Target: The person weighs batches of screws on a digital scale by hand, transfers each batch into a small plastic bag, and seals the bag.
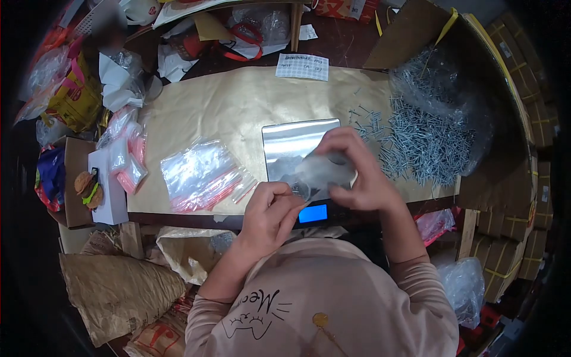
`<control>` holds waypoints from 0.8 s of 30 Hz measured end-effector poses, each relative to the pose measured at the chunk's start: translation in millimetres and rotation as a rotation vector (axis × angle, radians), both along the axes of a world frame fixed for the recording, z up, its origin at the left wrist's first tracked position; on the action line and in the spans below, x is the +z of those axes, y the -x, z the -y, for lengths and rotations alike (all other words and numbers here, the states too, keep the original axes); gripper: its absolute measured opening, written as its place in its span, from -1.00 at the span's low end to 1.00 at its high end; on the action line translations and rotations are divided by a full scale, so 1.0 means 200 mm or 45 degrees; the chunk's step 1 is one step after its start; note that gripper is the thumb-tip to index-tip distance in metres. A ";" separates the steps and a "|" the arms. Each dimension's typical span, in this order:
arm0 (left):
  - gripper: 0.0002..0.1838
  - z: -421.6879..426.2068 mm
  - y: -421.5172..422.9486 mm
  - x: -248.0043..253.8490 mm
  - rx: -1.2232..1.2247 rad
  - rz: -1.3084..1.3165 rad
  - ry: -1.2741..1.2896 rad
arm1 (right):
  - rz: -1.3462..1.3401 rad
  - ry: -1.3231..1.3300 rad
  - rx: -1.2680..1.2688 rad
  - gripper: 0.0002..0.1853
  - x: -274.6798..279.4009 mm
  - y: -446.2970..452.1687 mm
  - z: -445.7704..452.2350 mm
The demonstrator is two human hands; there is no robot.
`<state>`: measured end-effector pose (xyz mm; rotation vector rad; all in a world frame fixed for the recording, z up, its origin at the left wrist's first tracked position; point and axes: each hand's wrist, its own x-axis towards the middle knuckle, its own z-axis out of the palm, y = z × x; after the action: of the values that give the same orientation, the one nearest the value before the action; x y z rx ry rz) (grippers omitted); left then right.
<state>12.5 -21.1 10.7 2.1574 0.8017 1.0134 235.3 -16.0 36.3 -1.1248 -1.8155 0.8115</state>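
Over the digital scale with its steel plate and lit blue display, both of my hands work close together. My left hand is closed in a pinch on a small clear plastic bag. My right hand curls round a greyish translucent cup-like container, smeared by motion and tilted toward the bag. What the container holds cannot be made out. To the right lies a large heap of silver screws, with some loose ones spread toward the scale. On the left are flat clear zip bags with red edges.
Brown paper covers the tabletop. A cardboard box side walls in the screws on the right. A printed sheet lies at the back. A white box and more bagged packs stand at the left edge.
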 end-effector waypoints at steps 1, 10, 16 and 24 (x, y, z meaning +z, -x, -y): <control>-0.89 0.00 0.01 0.00 0.018 -0.014 -0.020 | -0.077 0.044 -0.071 -0.37 -0.05 -0.02 -0.01; -0.92 -0.01 0.07 0.04 -0.039 0.154 0.332 | 0.283 -0.034 -0.009 -0.55 -0.14 0.01 0.04; -0.80 0.01 0.02 0.06 -0.061 0.359 0.460 | 0.366 -0.217 0.154 -0.85 0.01 0.04 0.07; -0.89 0.02 0.01 0.07 0.064 0.128 0.564 | 0.359 -0.308 0.072 -0.86 -0.01 0.11 0.10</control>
<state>10.6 -25.9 25.4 1.7050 0.9357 0.8644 212.9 -36.5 35.2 -1.0741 -2.1219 0.4642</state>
